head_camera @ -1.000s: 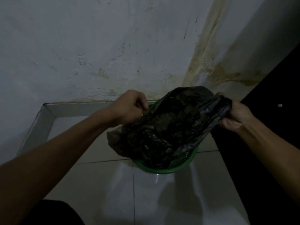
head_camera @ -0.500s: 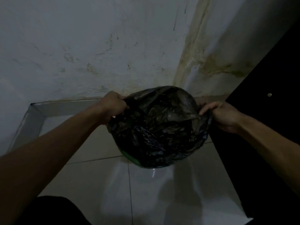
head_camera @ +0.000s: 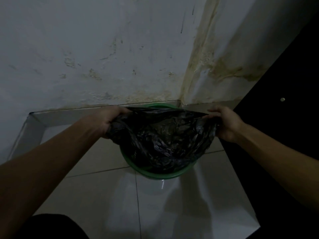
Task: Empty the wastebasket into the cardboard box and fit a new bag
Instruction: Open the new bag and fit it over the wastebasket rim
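Observation:
A round green wastebasket [head_camera: 155,175] stands on the white floor tiles in the corner of the room. A crumpled black plastic bag [head_camera: 164,140] is spread over its mouth and sags inside, hiding most of the rim. My left hand [head_camera: 107,121] grips the bag's left edge. My right hand [head_camera: 226,123] grips its right edge. The bag's far edge is pulled taut between the two hands, with a strip of green rim [head_camera: 158,105] showing behind it. The cardboard box is not in view.
Stained white walls [head_camera: 103,49] meet in a corner just behind the basket, with a pale skirting [head_camera: 51,118] along the floor. A dark cabinet or door [head_camera: 284,118] stands close on the right. Glossy floor tiles [head_camera: 172,204] lie in front.
My hands have moved apart and down, stretching the bag's mouth wider over the basket. The bag, earlier bunched and puffed above the basket, now lies lower inside it.

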Available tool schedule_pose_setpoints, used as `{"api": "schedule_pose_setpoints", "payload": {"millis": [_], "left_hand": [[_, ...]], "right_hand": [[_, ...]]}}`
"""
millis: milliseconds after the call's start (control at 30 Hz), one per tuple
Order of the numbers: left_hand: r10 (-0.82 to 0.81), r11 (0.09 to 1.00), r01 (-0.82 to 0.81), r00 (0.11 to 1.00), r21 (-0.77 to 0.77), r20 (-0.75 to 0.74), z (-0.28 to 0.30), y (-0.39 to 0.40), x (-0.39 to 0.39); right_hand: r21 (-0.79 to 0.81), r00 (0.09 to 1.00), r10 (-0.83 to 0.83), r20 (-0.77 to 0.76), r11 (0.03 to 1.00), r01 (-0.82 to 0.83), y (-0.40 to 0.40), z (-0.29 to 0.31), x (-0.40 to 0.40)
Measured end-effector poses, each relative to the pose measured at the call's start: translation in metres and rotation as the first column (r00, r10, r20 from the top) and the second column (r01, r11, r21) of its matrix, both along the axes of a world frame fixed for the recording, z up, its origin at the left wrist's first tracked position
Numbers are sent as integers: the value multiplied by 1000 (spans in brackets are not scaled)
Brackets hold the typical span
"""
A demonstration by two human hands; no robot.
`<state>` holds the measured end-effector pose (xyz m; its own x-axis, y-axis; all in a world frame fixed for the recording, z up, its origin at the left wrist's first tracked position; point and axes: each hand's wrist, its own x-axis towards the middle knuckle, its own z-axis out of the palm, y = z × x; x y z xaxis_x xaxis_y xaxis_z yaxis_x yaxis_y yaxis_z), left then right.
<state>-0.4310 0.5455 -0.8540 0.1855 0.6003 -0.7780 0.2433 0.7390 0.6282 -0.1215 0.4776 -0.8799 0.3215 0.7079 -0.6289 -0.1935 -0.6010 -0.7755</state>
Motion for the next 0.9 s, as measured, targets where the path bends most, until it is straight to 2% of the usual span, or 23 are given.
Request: {"api": "schedule_pose_setpoints", "payload": {"millis": [167,267,300,333,400,433,467,500,567,633,700,800,900], "left_hand": [[-12,999,14,999,40,-46,2,3,12],[34,999,-35,999,39,24,2,8,18],[57,997,-59,997,44,53,2,10,20],[80,995,-85,992,46,102,2,13,22],[122,989,-134,977,56,177,0,19,28],[150,984,-165,969,64,195,-1,22,31],[177,979,-193,961,58,212,-2,25,34],[205,974,-220,957,53,206,-3,28,37],[244,966,-254,959,56,143,-7,35,38],[229,971,-232,971,49,67,-12,38,34],[163,986,-163,987,46,0,-16,39,24],[65,998,-65,994,12,-90,-17,46,12],[5,1000,-3,990,10,-138,-12,47,4]], "right_hand": [[38,984,0,178,999,-6,7,-12,-10],[92,958,127,257,984,-155,11,-9,-15],[119,913,183,364,963,-240,12,-9,-15],[135,827,237,510,927,-349,14,-10,-15],[67,556,313,770,827,-558,14,-11,-19],[22,447,316,837,796,-604,17,-13,-21],[0,391,305,868,788,-615,20,-14,-25],[7,372,274,887,797,-604,24,-15,-27],[-9,423,259,868,861,-508,29,-18,-28],[-80,591,287,754,933,-351,32,-22,-25],[-179,737,299,606,954,-241,29,-27,-18],[-242,799,307,517,948,-207,24,-28,-9],[-213,827,288,483,955,-208,19,-23,-3]]}}
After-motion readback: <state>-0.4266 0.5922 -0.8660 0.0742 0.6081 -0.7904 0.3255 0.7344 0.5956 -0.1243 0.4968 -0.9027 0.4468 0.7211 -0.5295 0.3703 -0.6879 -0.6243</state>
